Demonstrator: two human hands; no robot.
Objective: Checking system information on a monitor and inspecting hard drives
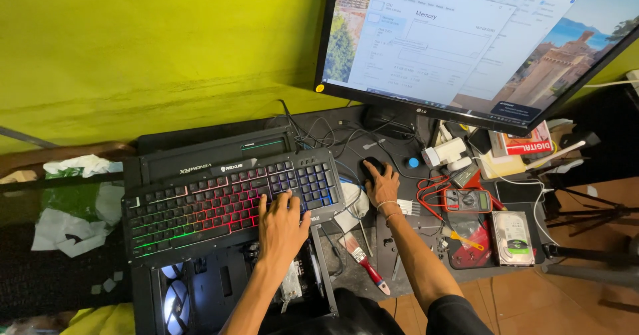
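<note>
Cupped over a small black computer mouse [373, 166], the right hand [383, 186] rests with its fingers curled down around the mouse's body on the dark desk surface [399, 255], a thin bracelet showing at the wrist. Spread flat, the left hand [281, 223] lies open on the right part of a black keyboard with rainbow-lit keys [229, 200], fingertips touching the keys and gripping nothing. That keyboard sits tilted on top of an open black computer case [213, 288], whose glowing white fan shows below it. Just beyond the mouse stands a wide flat monitor [466, 42] showing pale windows over a scenic picture. Near the right forearm lie a small paintbrush with a red handle [364, 260], a grey multimeter with red leads [467, 200] and, further right, a bare silver hard drive [512, 238]. A tangle of black cables [326, 135] runs behind the keyboard, below the yellow-green wall [153, 48].
</note>
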